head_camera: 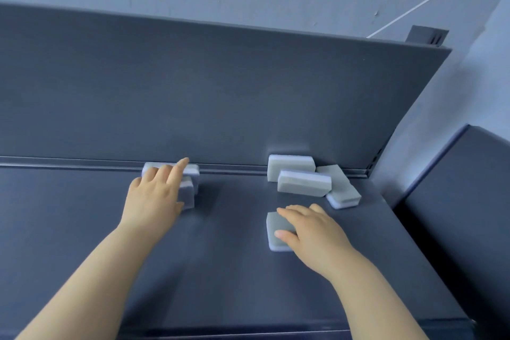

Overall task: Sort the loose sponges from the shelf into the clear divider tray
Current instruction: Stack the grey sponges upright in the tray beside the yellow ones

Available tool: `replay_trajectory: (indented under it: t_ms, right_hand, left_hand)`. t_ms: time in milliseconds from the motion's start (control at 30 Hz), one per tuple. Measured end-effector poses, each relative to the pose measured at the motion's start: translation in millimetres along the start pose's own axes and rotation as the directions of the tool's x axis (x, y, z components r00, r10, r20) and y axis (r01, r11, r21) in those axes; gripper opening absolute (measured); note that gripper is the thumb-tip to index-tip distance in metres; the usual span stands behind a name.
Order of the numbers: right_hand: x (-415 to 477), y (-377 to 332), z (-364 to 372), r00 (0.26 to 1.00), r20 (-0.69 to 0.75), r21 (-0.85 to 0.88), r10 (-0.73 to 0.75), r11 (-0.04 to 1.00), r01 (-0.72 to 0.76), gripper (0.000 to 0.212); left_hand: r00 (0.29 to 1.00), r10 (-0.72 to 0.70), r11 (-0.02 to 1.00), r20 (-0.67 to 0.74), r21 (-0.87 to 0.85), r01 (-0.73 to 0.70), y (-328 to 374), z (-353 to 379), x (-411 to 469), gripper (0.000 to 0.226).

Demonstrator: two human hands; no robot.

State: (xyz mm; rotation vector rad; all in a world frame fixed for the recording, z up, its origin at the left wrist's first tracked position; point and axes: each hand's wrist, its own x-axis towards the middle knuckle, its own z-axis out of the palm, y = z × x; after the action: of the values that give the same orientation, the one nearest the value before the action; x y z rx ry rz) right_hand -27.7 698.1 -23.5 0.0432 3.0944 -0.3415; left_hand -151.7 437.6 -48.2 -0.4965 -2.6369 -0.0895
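Several grey-and-white sponges lie on a dark shelf (pixel 226 257). My left hand (pixel 154 196) reaches over a pair of sponges (pixel 190 182) near the back wall, fingers stretched across them and the thumb beside the lower one. My right hand (pixel 311 229) rests on a single flat sponge (pixel 276 226), with thumb and fingers curling round its edges. A cluster of three sponges (pixel 303 182) sits at the back right, untouched. The clear divider tray is out of view.
The shelf's dark back panel (pixel 220 91) rises behind the sponges. The shelf ends at its right edge (pixel 408 229), with another dark unit (pixel 463 215) beyond and a pale wall above.
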Motion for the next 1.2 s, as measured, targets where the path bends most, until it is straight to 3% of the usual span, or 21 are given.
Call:
replay_trajectory:
  t_ms: [67,200,400,567,667,767,900,1033,1200]
  right_hand:
    - [0,-1,1,1.0,0.017,-0.02,-0.007,1.0,0.007,0.051]
    - [-1,-2,1,1.0,-0.023,-0.022,-0.02,1.0,0.02,0.055]
    - [1,-1,3,0.988,-0.144,-0.074,-0.059,0.996,0.049,0.055]
    - [-2,1,5,0.972,-0.224,-0.03,-0.069,0.998,0.064,0.046]
    - [-6,4,4,0.963,-0.263,-0.019,-0.057,0.998,0.054,0.038]
    - [-12,6,1,0.954,-0.295,-0.002,-0.053,0.998,0.055,0.032]
    - [-16,9,5,0.935,-0.355,0.221,-0.022,0.97,0.106,0.043]
    - [-23,8,9,0.891,-0.453,0.488,0.037,0.847,0.212,0.054]
    - [-25,7,16,0.828,-0.543,0.574,0.137,0.781,0.247,0.045]
  left_hand:
    - [0.999,0.045,0.999,-0.025,0.003,-0.045,6,-1,-3,0.078]
    - [0.997,0.075,0.994,0.014,-0.085,-0.074,23,-8,-9,0.044]
    - [0.985,0.175,0.959,0.0,-0.228,-0.171,60,-21,-23,0.049]
    - [0.943,0.202,0.914,0.263,-0.397,-0.085,86,-25,-33,0.043]
    - [0.929,0.192,0.9,0.316,-0.434,-0.039,87,-32,-30,0.033]
    - [0.894,0.251,0.909,0.372,-0.409,-0.084,85,-36,-27,0.046]
    - [0.837,0.287,0.928,0.466,-0.351,-0.123,73,-36,-20,0.044]
    - [0.763,0.319,0.944,0.562,-0.263,-0.201,57,-40,-16,0.05]
    - [0.741,0.342,0.938,0.577,-0.252,-0.237,67,-38,-12,0.048]
